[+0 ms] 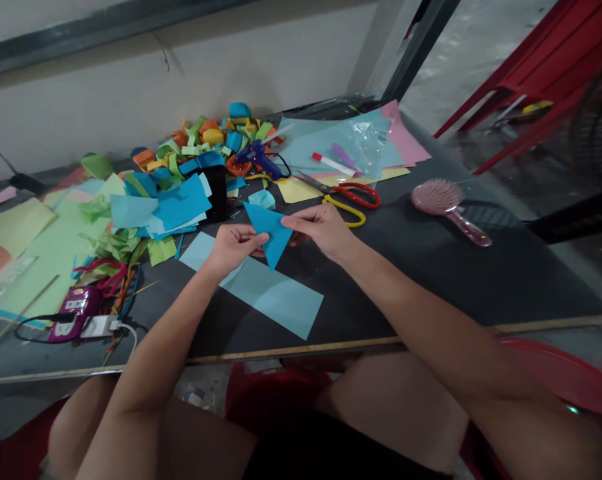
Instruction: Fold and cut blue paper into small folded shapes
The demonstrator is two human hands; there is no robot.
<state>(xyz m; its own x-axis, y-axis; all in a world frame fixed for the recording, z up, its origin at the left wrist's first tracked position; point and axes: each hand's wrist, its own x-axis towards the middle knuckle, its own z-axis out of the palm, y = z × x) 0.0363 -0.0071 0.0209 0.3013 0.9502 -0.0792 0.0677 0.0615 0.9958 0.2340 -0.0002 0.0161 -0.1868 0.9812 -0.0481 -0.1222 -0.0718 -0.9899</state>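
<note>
Blue paper (275, 233) (triangular) in both hands (237, 248) (321, 230)

Your triangle (271, 235): paper, matt, smooth. Your desk (381, 293): matt, smooth. Scissors (328, 189): metal blades, plastic handles. Brush (449, 208): glossy plastic handle. Bag (373, 143): clear, glossy plastic film.

The blue paper triangle (273, 231) is held up; one corner points downward.
</note>
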